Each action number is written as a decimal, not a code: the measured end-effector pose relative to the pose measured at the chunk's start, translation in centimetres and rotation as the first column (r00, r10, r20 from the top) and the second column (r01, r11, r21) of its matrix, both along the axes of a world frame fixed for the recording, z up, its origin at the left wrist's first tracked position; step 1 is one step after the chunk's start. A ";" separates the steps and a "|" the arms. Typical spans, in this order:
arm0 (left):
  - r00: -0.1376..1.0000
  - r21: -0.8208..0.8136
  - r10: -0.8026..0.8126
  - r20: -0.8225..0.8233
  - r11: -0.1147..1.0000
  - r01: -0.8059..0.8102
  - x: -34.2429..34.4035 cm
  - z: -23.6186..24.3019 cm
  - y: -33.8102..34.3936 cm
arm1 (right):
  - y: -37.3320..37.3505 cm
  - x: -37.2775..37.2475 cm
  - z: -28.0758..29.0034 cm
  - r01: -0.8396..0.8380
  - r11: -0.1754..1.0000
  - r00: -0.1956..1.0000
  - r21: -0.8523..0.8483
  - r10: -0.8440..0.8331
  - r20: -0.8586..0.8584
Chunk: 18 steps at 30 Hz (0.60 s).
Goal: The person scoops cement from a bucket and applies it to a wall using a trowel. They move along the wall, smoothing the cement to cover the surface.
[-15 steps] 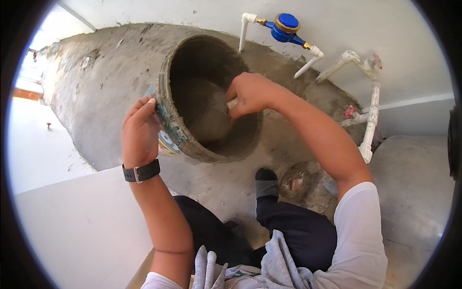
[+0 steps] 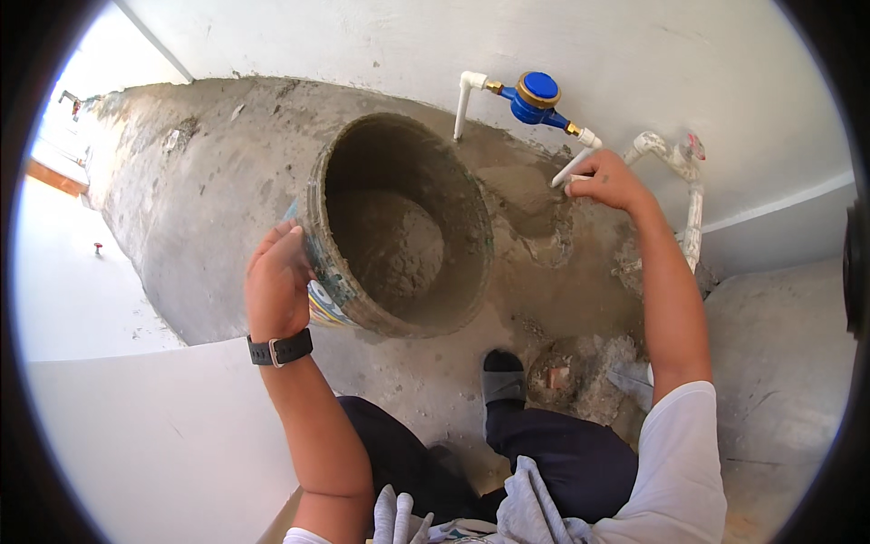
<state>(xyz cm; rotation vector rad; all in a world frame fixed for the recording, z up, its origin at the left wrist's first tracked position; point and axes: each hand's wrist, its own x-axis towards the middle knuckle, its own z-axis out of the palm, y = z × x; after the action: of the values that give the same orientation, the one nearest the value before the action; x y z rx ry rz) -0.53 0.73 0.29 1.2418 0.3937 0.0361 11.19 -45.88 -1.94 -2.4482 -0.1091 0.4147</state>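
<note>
Bucket (image 2: 331, 267) stands at frame centre, on the floor (image 2: 213, 240), between the hands; its axis tilts, mouth leaning toward frame right. Left hand (image 2: 280, 281) is nearer, fingers and thumb closed on its left side. Right hand (image 2: 605, 181) is well apart, right of the bucket, beside the white pipe (image 2: 569, 169) below the meter (image 2: 538, 98); fingers bunched, contents cannot be told. Change noted: right hand, earlier inside the bucket, is now outside it; left hand remains in place.
</note>
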 end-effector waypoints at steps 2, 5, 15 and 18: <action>1.000 0.012 -0.011 0.003 1.000 0.011 0.1 -0.2 0.2 | -1.7 0.2 -1.7 0.039 0.997 0.999 -0.069 -0.041 -0.028; 0.999 0.055 -0.016 -0.031 0.998 0.018 0.3 -0.2 0.9 | -3.0 0.0 -5.8 0.074 0.970 0.997 -0.232 -0.068 0.035; 0.999 -0.015 -0.035 -0.004 0.999 0.035 0.4 0.1 2.2 | -1.2 -3.2 -16.8 0.246 0.829 0.963 -0.502 -0.151 0.223; 0.998 -0.017 -0.057 0.013 0.998 0.057 0.3 0.2 2.7 | -1.7 -5.0 -18.8 0.204 0.798 0.928 -0.567 0.027 0.372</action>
<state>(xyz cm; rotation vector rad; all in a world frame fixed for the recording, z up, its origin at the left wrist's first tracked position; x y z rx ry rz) -0.19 3.38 0.53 1.2345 0.3469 -0.0085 6.18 -47.56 -20.74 -3.1278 -0.0126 -0.0837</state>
